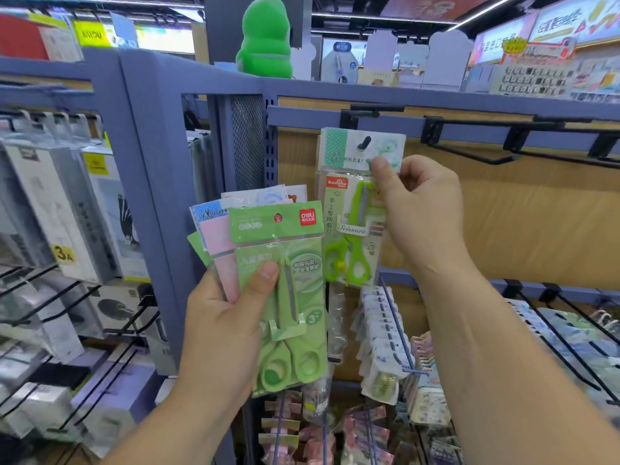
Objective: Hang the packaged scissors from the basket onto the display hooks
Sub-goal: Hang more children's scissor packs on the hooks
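Note:
My left hand [224, 327] grips a fanned stack of packaged scissors [285, 297], with a green pack in front and pink and blue-white packs behind it. My right hand [419, 209] pinches the upper edge of another pack of bright green scissors [352, 229]. The black tip of a display hook [365, 142] pokes through the hole in that pack's header card. The pack hangs in front of the tan back panel. No basket is in view.
Bare black hooks [486, 159] stick out of the blue rail to the right. Lower hooks carry small packaged goods [382, 347]. A blue shelf post [151, 196] stands left, with boxed goods [67, 213] beyond it. A green plush toy [265, 38] sits on top.

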The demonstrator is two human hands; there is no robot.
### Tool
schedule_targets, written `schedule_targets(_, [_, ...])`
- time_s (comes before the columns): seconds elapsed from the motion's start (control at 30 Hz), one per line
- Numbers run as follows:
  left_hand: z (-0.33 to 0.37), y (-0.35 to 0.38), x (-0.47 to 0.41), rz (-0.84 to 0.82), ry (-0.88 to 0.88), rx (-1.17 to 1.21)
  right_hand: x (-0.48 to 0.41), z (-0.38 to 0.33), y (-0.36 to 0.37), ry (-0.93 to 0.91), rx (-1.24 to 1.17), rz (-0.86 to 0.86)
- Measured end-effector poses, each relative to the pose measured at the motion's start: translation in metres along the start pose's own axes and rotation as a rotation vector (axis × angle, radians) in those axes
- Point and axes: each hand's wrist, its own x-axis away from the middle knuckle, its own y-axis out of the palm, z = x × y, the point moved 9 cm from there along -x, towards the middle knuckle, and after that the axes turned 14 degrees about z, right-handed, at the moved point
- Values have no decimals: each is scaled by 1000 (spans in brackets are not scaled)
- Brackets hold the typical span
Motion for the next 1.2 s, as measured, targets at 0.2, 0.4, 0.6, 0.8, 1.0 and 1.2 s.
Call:
schedule_targets(0.2, [-7,7,2,-41,-59,47,43,-18,-15,-91,-93,12])
schedule_targets(0.4, [-16,19,8,-116,-93,56,98,-6,12,49,-255,-294])
schedule_targets(0.6, [-24,29,15,-127,-167,65,100,10,6,168,-339,-250])
schedule_targets(0.8, [-34,29,14,-95,-244,100,101,25,5,260,-337,-249])
schedule_targets(1.0, [-37,29,9,-93,-239,92,101,28,10,322,-385,-335])
schedule_targets(1.2, [-30,17,-5,1,-129,-20,82,19,6,287,-324,-303])
